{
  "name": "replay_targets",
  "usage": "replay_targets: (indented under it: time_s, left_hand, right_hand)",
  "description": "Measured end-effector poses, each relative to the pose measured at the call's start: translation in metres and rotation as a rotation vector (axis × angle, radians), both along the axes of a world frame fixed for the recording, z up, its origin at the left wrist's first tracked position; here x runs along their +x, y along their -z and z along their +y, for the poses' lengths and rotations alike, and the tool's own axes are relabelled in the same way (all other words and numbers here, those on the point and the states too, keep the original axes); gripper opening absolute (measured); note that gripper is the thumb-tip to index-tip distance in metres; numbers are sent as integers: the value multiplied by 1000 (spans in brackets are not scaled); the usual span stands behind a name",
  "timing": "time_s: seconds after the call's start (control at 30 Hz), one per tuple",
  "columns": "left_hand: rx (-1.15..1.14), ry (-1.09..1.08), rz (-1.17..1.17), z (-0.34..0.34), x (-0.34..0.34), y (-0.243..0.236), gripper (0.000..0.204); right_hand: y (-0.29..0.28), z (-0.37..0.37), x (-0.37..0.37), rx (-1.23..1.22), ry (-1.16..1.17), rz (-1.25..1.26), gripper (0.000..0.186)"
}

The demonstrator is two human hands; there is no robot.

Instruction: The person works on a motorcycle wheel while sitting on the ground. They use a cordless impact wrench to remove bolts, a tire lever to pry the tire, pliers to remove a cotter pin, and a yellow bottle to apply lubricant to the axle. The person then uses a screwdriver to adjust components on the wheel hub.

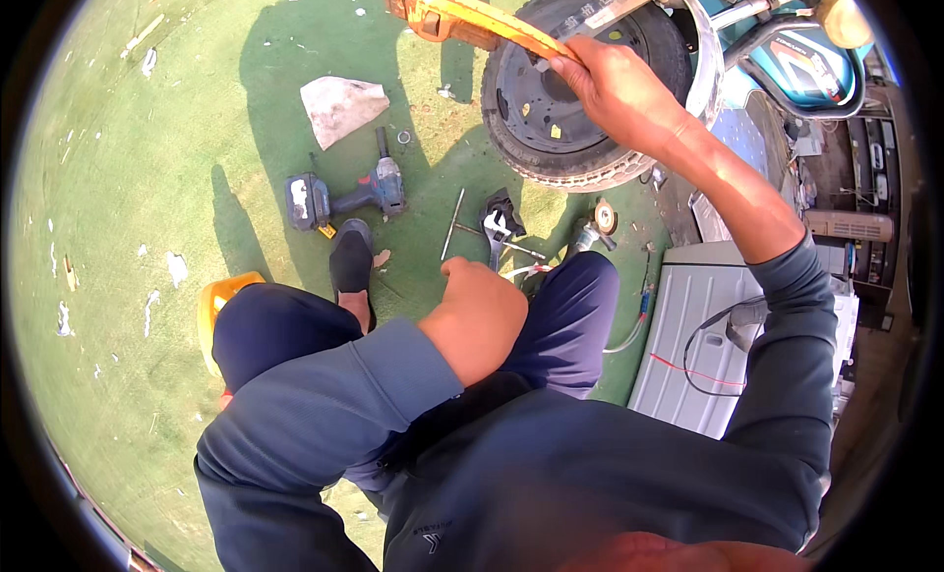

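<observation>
At the upper middle, my right hand (624, 92) is closed round the end of a long orange-yellow metal tool (482, 20), its far end leaving the picture at the top. The tool lies above a black wheel with a tyre (585, 154), partly covering it. A grey bar with markings (615, 10) crosses the wheel beside my hand. My left hand (477, 316) is curled by my bent knees, back upward; its fingertips are hidden, so what it holds, if anything, cannot be seen. Just beyond it lie an adjustable wrench (498, 226) and a thin cross-shaped rod (452, 224).
On the green floor lie a cordless impact wrench (369, 194), a whitish cloth (342, 110) and an angle grinder (595, 226). A yellow stool (209, 321) is at my left. To the right stand a grey cabinet with cables (678, 316) and a turquoise machine (806, 71).
</observation>
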State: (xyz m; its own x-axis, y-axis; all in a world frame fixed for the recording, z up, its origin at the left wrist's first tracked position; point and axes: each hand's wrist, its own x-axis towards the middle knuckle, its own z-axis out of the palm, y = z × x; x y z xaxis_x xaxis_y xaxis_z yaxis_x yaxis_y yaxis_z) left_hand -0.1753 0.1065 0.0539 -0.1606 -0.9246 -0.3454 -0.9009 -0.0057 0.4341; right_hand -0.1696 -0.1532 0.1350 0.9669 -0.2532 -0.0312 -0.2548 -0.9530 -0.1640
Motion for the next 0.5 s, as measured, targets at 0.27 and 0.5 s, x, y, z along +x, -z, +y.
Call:
replay_targets:
  time_s: [0.27, 0.5]
  left_hand:
    - [-22, -16, 214, -19, -8, -5, 24]
    - [-68, -62, 41, -22, -8, -8, 26]
  right_hand:
    - [-26, 20, 7, -163, -52, 92, 36]
    - [-49, -83, 21, -670, -60, 416, 36]
